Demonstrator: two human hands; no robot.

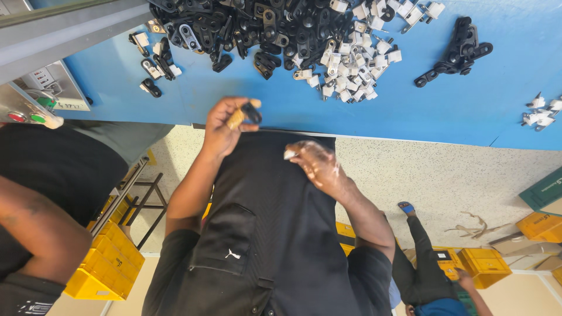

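Left hand (225,126): centre of the frame at the table's near edge, fingers closed, pinching a small black part (252,111) against a tan piece (236,119)
Right hand (319,167): just right of centre, lower than the left, fingertips pressed together on a small white clip (290,154)
Blue table (445,111): across the upper frame
Pile of black parts (263,29): top centre, on the table
Heap of white clips (357,64): to the right of the black pile, touching it
Control box (35,96): upper left, with red and green buttons
Yellow crates (108,257): lower left, on the floor
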